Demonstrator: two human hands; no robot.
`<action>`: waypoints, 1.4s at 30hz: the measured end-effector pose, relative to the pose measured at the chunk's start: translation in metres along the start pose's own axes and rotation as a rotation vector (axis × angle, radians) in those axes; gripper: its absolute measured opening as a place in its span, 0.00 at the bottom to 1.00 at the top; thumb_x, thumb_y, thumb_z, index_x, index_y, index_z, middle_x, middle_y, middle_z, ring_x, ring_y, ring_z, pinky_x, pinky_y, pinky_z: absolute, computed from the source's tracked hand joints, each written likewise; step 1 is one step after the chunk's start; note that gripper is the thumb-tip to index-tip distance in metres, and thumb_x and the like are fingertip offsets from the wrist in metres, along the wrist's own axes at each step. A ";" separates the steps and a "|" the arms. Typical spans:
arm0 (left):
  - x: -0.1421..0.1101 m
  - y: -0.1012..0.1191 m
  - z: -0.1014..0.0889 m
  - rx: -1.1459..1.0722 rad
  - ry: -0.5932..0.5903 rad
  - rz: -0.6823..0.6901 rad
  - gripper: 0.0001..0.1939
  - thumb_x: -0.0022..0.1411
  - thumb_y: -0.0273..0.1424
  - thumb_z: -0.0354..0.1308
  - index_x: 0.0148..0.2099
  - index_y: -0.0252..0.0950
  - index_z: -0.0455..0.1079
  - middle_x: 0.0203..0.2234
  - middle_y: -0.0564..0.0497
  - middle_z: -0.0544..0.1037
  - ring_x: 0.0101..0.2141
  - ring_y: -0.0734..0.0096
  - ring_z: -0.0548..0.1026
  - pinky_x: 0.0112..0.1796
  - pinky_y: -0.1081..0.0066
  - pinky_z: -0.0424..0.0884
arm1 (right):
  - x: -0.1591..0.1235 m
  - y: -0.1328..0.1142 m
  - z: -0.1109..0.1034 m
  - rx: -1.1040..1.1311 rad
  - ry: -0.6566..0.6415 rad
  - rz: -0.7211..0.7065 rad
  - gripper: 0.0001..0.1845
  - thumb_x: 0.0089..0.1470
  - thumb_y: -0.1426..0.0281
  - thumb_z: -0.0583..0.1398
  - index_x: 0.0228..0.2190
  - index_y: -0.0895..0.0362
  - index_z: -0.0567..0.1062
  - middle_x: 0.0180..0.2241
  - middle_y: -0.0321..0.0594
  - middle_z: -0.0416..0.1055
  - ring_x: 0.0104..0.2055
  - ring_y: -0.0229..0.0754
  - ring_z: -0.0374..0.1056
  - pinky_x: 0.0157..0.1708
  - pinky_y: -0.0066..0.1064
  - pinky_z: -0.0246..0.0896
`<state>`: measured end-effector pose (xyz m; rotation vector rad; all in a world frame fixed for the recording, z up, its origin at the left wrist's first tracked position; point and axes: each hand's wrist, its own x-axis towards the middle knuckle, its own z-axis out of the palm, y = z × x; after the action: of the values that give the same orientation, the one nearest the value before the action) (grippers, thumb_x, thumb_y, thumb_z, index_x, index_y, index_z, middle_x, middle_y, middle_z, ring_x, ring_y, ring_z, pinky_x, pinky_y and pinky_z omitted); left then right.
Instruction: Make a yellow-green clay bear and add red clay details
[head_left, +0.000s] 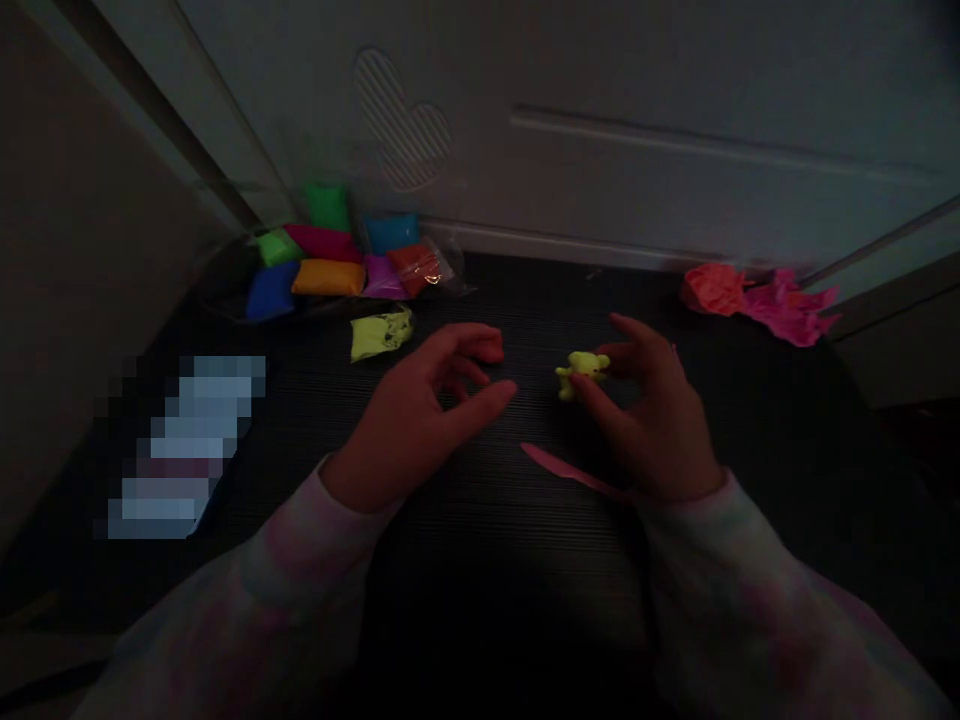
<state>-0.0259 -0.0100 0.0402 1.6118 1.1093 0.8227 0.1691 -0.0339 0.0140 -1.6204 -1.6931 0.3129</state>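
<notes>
A small yellow clay figure with round ears and short limbs is pinched between the thumb and fingers of my right hand. To its left, my left hand hovers with thumb and fingers curved and apart. A reddish patch shows at that hand's fingertips; whether it is skin or clay I cannot tell. Just below the figure lies a slim pink modelling tool, its right end hidden by my right wrist. A torn yellow clay packet rests beyond my left hand.
Several colourful clay packets, among them an orange one, sit in a dark tray at the back left. A phone with a blurred screen lies on the left. Crumpled orange and pink wrappers are at the back right. A white panel stands behind the dark table.
</notes>
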 end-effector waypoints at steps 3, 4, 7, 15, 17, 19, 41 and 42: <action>0.003 0.000 -0.010 0.113 0.016 -0.006 0.17 0.51 0.36 0.53 0.43 0.36 0.63 0.33 0.51 0.71 0.32 0.75 0.69 0.32 0.74 0.64 | 0.004 0.008 0.002 -0.077 -0.076 0.025 0.30 0.44 0.67 0.58 0.49 0.57 0.57 0.36 0.41 0.67 0.36 0.41 0.66 0.37 0.37 0.63; 0.004 -0.001 -0.013 0.176 -0.015 -0.018 0.15 0.51 0.37 0.52 0.41 0.36 0.65 0.30 0.52 0.71 0.30 0.76 0.68 0.31 0.75 0.63 | 0.005 0.009 0.003 -0.103 -0.106 0.026 0.29 0.44 0.67 0.58 0.49 0.57 0.58 0.38 0.43 0.67 0.37 0.41 0.66 0.38 0.38 0.62; 0.007 -0.007 -0.019 0.389 -0.258 -0.080 0.12 0.50 0.37 0.52 0.35 0.35 0.68 0.23 0.56 0.69 0.24 0.78 0.66 0.25 0.77 0.60 | 0.005 0.010 0.004 -0.149 -0.164 0.029 0.29 0.44 0.68 0.58 0.49 0.57 0.58 0.41 0.44 0.65 0.39 0.43 0.64 0.40 0.39 0.61; 0.006 -0.021 -0.020 0.694 -0.636 -0.022 0.09 0.48 0.33 0.54 0.34 0.38 0.68 0.26 0.56 0.69 0.27 0.77 0.65 0.26 0.77 0.56 | 0.006 0.014 -0.001 -0.049 -0.230 0.043 0.34 0.42 0.67 0.59 0.51 0.54 0.54 0.40 0.41 0.64 0.41 0.43 0.63 0.43 0.39 0.59; 0.006 -0.021 -0.019 0.695 -0.671 -0.018 0.06 0.49 0.32 0.53 0.32 0.38 0.68 0.26 0.56 0.69 0.27 0.77 0.66 0.27 0.77 0.56 | 0.006 0.016 -0.002 -0.032 -0.277 0.043 0.36 0.41 0.67 0.59 0.52 0.53 0.52 0.42 0.42 0.63 0.44 0.44 0.61 0.44 0.40 0.58; 0.007 -0.020 -0.018 0.674 -0.699 -0.015 0.05 0.50 0.30 0.52 0.30 0.38 0.68 0.26 0.56 0.69 0.28 0.78 0.66 0.28 0.77 0.56 | 0.005 0.017 -0.004 -0.013 -0.309 0.042 0.38 0.41 0.67 0.60 0.53 0.52 0.51 0.44 0.43 0.61 0.46 0.45 0.60 0.45 0.41 0.58; 0.008 -0.018 -0.017 0.656 -0.704 0.014 0.06 0.50 0.30 0.54 0.33 0.38 0.70 0.28 0.56 0.70 0.30 0.78 0.67 0.30 0.78 0.59 | -0.006 -0.012 -0.017 0.159 0.290 -0.152 0.18 0.46 0.74 0.54 0.41 0.51 0.66 0.41 0.39 0.63 0.44 0.43 0.60 0.39 0.37 0.61; 0.007 -0.018 -0.016 0.664 -0.708 0.028 0.06 0.51 0.29 0.53 0.32 0.38 0.70 0.29 0.56 0.70 0.30 0.78 0.67 0.31 0.78 0.59 | -0.006 -0.012 -0.017 0.166 0.292 -0.153 0.18 0.46 0.74 0.54 0.41 0.51 0.66 0.41 0.39 0.63 0.43 0.43 0.61 0.38 0.37 0.61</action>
<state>-0.0425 0.0043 0.0278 2.2142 0.8639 -0.1674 0.1711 -0.0469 0.0315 -1.3362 -1.5145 0.1291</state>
